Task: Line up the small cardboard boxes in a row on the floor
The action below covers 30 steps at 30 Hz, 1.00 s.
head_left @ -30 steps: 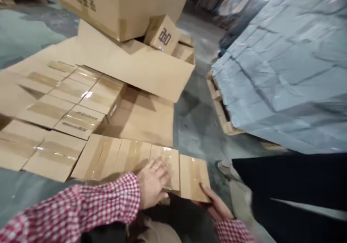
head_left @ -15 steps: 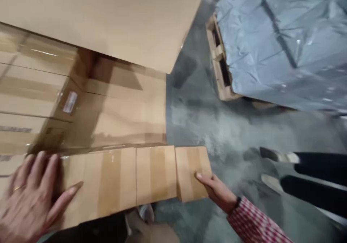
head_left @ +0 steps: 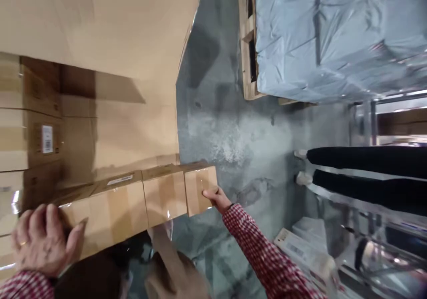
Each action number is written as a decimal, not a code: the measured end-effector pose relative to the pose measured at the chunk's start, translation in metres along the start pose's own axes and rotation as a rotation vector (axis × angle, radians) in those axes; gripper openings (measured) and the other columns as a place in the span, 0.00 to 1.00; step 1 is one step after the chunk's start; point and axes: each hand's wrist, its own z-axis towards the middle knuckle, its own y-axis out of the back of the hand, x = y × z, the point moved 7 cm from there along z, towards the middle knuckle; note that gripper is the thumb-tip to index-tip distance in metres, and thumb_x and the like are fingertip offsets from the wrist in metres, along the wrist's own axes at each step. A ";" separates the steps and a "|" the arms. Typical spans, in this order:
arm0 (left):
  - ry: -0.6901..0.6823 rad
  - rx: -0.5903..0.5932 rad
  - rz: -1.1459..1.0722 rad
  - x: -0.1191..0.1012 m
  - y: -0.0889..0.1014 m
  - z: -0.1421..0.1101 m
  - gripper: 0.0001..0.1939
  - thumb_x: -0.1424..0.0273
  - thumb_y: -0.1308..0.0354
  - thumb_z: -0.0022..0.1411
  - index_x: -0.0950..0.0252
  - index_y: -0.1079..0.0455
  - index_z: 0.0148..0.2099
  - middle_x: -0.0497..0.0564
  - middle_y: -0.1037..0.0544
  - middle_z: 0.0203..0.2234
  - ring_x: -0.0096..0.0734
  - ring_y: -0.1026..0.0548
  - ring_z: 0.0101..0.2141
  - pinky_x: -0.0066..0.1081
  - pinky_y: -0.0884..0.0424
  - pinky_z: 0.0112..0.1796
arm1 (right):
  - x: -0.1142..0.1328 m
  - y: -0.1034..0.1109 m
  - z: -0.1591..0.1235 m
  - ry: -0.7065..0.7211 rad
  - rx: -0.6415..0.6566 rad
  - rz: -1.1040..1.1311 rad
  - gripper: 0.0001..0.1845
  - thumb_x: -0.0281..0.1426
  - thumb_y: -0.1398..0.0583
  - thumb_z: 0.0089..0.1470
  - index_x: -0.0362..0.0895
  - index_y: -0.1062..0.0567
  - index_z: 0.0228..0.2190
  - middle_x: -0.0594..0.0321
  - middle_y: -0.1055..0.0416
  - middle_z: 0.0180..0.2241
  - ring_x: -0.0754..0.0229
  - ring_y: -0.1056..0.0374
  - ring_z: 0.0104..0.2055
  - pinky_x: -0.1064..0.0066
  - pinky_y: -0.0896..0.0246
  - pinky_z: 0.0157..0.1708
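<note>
A row of taped cardboard boxes (head_left: 165, 196) is held between my two hands, squeezed together end to end. My left hand (head_left: 50, 241), with a ring on one finger, grips the left end, its thumb along the near face of the leftmost box (head_left: 113, 214). At the other end, my right hand (head_left: 216, 197) clasps the smallest-looking end box (head_left: 200, 185), thumb on its near face and other fingers hidden behind. The row tilts slightly, its right end higher in view. A white label shows on one box top. Red checked sleeves cover both my arms.
Stacked cartons (head_left: 13, 141) stand at left, beside a large cardboard sheet or carton wall (head_left: 133, 27). A grey-wrapped load (head_left: 300, 36) rests on a wooden pallet (head_left: 248, 58). Another person's dark-trousered legs (head_left: 360, 161) are at right, near boxes (head_left: 300, 248) on the floor (head_left: 230, 139).
The boxes and my right hand have shifted left and slightly up in view, showing more of the box tops. The view has turned, bringing racks and boxes into sight at right. Both hands keep their hold.
</note>
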 end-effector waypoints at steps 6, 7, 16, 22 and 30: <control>-0.039 -0.078 0.140 -0.012 0.000 0.010 0.45 0.49 0.56 0.67 0.86 0.41 0.68 0.81 0.35 0.61 0.74 0.46 0.68 0.66 0.47 0.66 | 0.004 -0.001 0.012 0.049 0.040 0.034 0.39 0.44 0.20 0.24 0.44 0.20 0.41 0.52 0.16 0.43 0.40 0.21 0.50 0.43 0.31 0.60; -0.010 -0.095 0.125 -0.015 -0.001 0.010 0.44 0.50 0.57 0.67 0.88 0.39 0.67 0.81 0.35 0.61 0.74 0.46 0.68 0.65 0.49 0.67 | 0.006 0.000 0.014 0.064 0.050 0.042 0.39 0.44 0.20 0.25 0.45 0.20 0.42 0.53 0.16 0.43 0.40 0.21 0.50 0.43 0.31 0.61; 0.060 -0.110 -0.159 -0.037 -0.004 -0.037 0.38 0.52 0.57 0.70 0.79 0.37 0.67 0.75 0.33 0.63 0.64 0.42 0.68 0.64 0.50 0.69 | 0.013 0.047 0.024 0.025 0.087 -0.077 0.37 0.43 0.21 0.29 0.47 0.21 0.43 0.51 0.17 0.48 0.39 0.21 0.52 0.48 0.23 0.53; 0.806 0.108 -0.892 0.036 -0.021 -0.118 0.41 0.41 0.40 0.56 0.70 0.29 0.59 0.70 0.27 0.61 0.63 0.31 0.64 0.55 0.32 0.64 | 0.032 0.041 0.034 -0.010 0.116 -0.122 0.34 0.37 0.22 0.31 0.46 0.20 0.44 0.50 0.17 0.45 0.41 0.20 0.49 0.52 0.21 0.48; 1.110 0.262 -1.182 0.020 -0.035 -0.104 0.32 0.56 0.45 0.69 0.69 0.37 0.68 0.65 0.32 0.68 0.50 0.34 0.68 0.43 0.35 0.67 | 0.044 0.006 0.014 0.035 0.089 -0.148 0.34 0.36 0.22 0.29 0.44 0.21 0.42 0.49 0.16 0.43 0.43 0.19 0.41 0.51 0.21 0.43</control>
